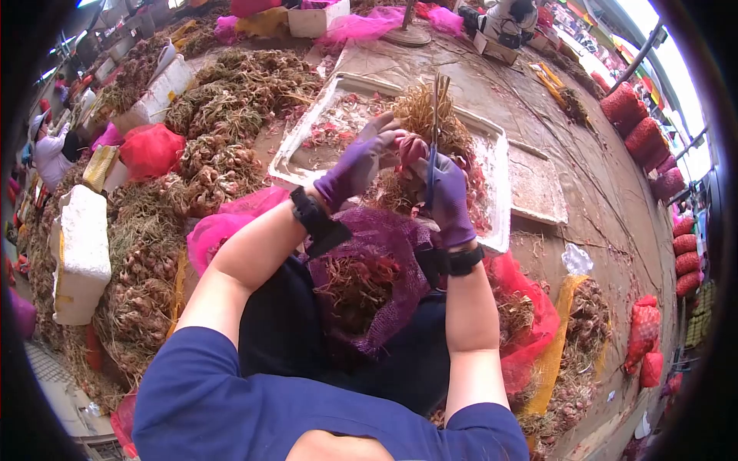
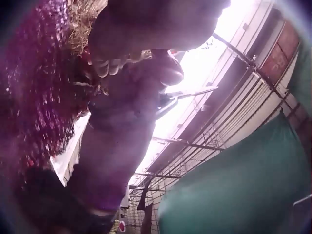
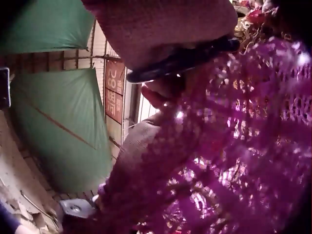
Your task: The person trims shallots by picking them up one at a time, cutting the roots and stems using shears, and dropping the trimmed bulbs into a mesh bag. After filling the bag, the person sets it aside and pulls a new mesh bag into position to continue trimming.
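In the head view both hands wear purple gloves and meet above a white foam tray (image 1: 501, 184). The left hand (image 1: 361, 159) pinches a reddish shallot or onion bulb (image 1: 413, 150) between thumb and fingers. Against the bulb's other side, the right hand (image 1: 450, 196) grips dark-handled scissors (image 1: 433, 127), their blades pointing away from the body. Dry straw-like stalks (image 1: 419, 107) lie just beyond the bulb. In the left wrist view the scissor blades (image 2: 187, 93) show past the gloved fingers. The dark scissor handle (image 3: 183, 62) crosses the right glove in the right wrist view.
An open purple mesh bag (image 1: 384, 307) holding stalks and scraps lies between the legs. Heaps of bulbs with dry stalks (image 1: 146, 261) spread at left. A white foam box (image 1: 83, 257) stands there, and a red mesh bag (image 1: 530, 315) lies at right. Filled red sacks (image 1: 646, 142) line the far right.
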Available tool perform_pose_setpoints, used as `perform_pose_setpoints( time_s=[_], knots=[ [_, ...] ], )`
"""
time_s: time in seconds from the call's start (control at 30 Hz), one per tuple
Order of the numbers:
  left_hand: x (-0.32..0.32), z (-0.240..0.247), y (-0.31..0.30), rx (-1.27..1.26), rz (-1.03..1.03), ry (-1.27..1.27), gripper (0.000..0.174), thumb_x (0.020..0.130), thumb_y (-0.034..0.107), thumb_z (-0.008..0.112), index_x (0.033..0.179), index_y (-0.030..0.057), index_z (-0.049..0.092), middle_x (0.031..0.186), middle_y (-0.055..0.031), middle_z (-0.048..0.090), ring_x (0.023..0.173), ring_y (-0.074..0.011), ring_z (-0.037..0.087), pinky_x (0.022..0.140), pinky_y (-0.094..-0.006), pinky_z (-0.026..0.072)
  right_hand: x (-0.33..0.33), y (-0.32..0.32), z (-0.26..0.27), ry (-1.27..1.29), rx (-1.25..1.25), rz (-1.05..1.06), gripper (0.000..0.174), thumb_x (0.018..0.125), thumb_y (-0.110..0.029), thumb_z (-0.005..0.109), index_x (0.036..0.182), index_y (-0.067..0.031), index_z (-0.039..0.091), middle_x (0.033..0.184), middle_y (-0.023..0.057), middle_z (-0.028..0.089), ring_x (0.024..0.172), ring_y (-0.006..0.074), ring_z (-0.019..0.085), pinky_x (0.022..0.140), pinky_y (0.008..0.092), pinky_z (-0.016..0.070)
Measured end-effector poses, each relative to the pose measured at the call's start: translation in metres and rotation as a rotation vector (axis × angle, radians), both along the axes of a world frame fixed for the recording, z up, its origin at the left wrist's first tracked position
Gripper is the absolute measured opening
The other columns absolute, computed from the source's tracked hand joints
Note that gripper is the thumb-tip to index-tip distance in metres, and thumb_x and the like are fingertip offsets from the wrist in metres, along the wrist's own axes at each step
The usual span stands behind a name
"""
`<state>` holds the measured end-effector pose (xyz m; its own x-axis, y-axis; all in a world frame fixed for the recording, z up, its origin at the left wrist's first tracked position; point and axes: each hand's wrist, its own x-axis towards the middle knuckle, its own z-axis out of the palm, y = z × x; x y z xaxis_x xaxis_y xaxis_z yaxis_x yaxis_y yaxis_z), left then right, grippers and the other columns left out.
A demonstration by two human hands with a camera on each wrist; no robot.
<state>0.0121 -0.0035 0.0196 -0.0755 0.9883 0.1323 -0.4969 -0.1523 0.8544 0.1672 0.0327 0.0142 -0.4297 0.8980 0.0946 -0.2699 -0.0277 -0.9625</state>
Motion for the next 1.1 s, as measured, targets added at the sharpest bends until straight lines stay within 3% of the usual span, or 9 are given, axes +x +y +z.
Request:
perform_pose_setpoints(
  time_s=[0.13, 0.3, 0.5, 0.57, 0.73, 0.8, 1.0, 1.07, 1.1],
  knots=[
    [-0.016, 0.008, 0.001, -0.035, -0.336, 0.189, 0.040, 0.096, 0.024, 0.047, 0.131, 0.0054, 0.042, 0.116, -0.0046, 0.056, 0.112, -0.0145, 0.052, 0.092, -0.0323, 0.0459, 0.015, -0.014, 0.027, -0.125, -0.176, 0.100, 0.014, 0.086, -0.020, 0.064, 0.088, -0.0064, 0.061, 0.067, -0.0061, 0.051, 0.054, 0.0034, 0.048, 0.045, 0.0176, 0.0357],
    [-0.020, -0.010, 0.016, -0.013, -0.475, -0.119, 0.035, 0.096, 0.025, 0.047, 0.123, 0.0033, 0.051, 0.117, -0.0037, 0.057, 0.104, -0.0079, 0.054, 0.085, -0.0199, 0.0453, 0.016, -0.015, 0.021, -0.041, -0.141, 0.117, 0.018, 0.087, -0.024, 0.062, 0.091, -0.0071, 0.058, 0.068, -0.0033, 0.053, 0.052, 0.0051, 0.049, 0.044, 0.0185, 0.0365],
    [-0.019, -0.002, 0.007, 0.171, -0.666, -0.195, 0.033, 0.096, 0.019, 0.045, 0.123, 0.0007, 0.050, 0.119, -0.0049, 0.055, 0.100, -0.0067, 0.055, 0.081, -0.0177, 0.0473, 0.022, -0.016, 0.017, 0.109, -0.273, 0.199, 0.021, 0.087, -0.024, 0.061, 0.099, -0.0067, 0.057, 0.073, -0.0002, 0.056, 0.055, 0.0069, 0.051, 0.046, 0.0190, 0.0384],
    [-0.016, -0.003, 0.007, 0.100, -0.580, -0.188, 0.032, 0.096, 0.016, 0.043, 0.123, 0.0006, 0.050, 0.118, -0.0049, 0.056, 0.098, -0.0070, 0.056, 0.080, -0.0175, 0.0479, 0.022, -0.020, 0.025, 0.154, -0.255, 0.267, 0.021, 0.087, -0.023, 0.060, 0.099, -0.0070, 0.056, 0.074, -0.0001, 0.056, 0.054, 0.0071, 0.050, 0.046, 0.0187, 0.0383],
    [-0.019, -0.013, 0.018, 0.055, -0.416, -0.121, 0.029, 0.096, 0.011, 0.040, 0.121, -0.0004, 0.051, 0.112, -0.0047, 0.057, 0.093, -0.0077, 0.058, 0.078, -0.0173, 0.0493, 0.014, -0.016, 0.023, 0.171, -0.180, 0.035, 0.015, 0.084, -0.021, 0.060, 0.089, -0.0070, 0.056, 0.070, 0.0014, 0.059, 0.052, 0.0065, 0.053, 0.044, 0.0174, 0.0407],
    [-0.019, -0.022, 0.029, -0.179, -0.485, -0.552, 0.027, 0.096, 0.008, 0.040, 0.118, -0.0017, 0.051, 0.110, -0.0046, 0.057, 0.092, -0.0078, 0.059, 0.081, -0.0191, 0.0500, 0.010, -0.018, 0.022, 0.119, -0.172, -0.064, 0.015, 0.084, -0.021, 0.062, 0.087, -0.0071, 0.056, 0.071, 0.0014, 0.059, 0.052, 0.0063, 0.054, 0.043, 0.0173, 0.0408],
    [-0.012, -0.019, 0.025, 0.115, -0.324, -0.136, 0.029, 0.096, 0.010, 0.043, 0.121, -0.0017, 0.049, 0.116, -0.0061, 0.055, 0.099, -0.0097, 0.057, 0.076, -0.0199, 0.0525, 0.013, -0.012, 0.019, 0.340, -0.160, -0.023, 0.019, 0.085, -0.024, 0.063, 0.086, -0.0059, 0.058, 0.063, -0.0004, 0.057, 0.051, 0.0064, 0.055, 0.042, 0.0174, 0.0404],
    [-0.027, -0.004, 0.014, 0.016, -0.406, -0.625, 0.030, 0.096, 0.013, 0.043, 0.122, -0.0013, 0.047, 0.125, -0.0088, 0.052, 0.101, -0.0122, 0.057, 0.077, -0.0201, 0.0530, 0.018, -0.007, 0.018, 0.360, -0.158, -0.025, 0.020, 0.086, -0.025, 0.062, 0.087, -0.0048, 0.059, 0.066, 0.0007, 0.060, 0.052, 0.0064, 0.055, 0.043, 0.0175, 0.0406],
    [-0.040, -0.017, 0.027, 0.041, -0.369, -0.624, 0.031, 0.096, 0.013, 0.042, 0.123, -0.0009, 0.046, 0.126, -0.0106, 0.052, 0.102, -0.0145, 0.059, 0.077, -0.0214, 0.0541, 0.020, -0.010, 0.025, 0.226, -0.070, -0.132, 0.020, 0.086, -0.024, 0.061, 0.087, -0.0041, 0.060, 0.069, 0.0018, 0.062, 0.052, 0.0065, 0.056, 0.043, 0.0177, 0.0407]
  ],
)
